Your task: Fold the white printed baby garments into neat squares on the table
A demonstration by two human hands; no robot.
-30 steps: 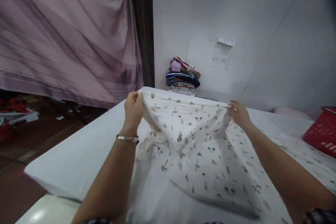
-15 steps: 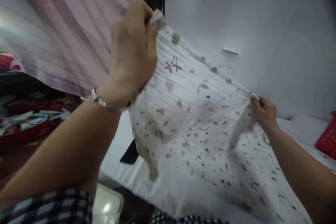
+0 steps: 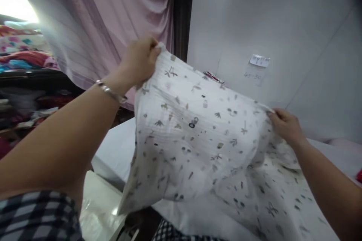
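A thin white cloth (image 3: 198, 131) printed with small plants and dots is stretched in the air between my hands. My left hand (image 3: 143, 60), with a silver bangle at its wrist, pinches the cloth's upper left corner. Lower down at the right, my right hand (image 3: 285, 124) grips the same top edge, which slopes down toward it. The fabric hangs in loose folds, and its right part spreads over a white-covered surface (image 3: 114, 150). What lies behind the cloth is hidden.
A pink curtain (image 3: 118, 19) hangs at the back left. Behind my right hand stands a pale wall (image 3: 254, 15) with a paper label (image 3: 259, 60). Folded colourful textiles (image 3: 25, 52) are piled at the far left. A pale, shiny container (image 3: 98, 203) is below my left arm.
My left hand has come down and slightly left, flattening the cloth's slope. The left edge now hangs wider and covers the dark phone seen earlier. My right hand has barely moved.
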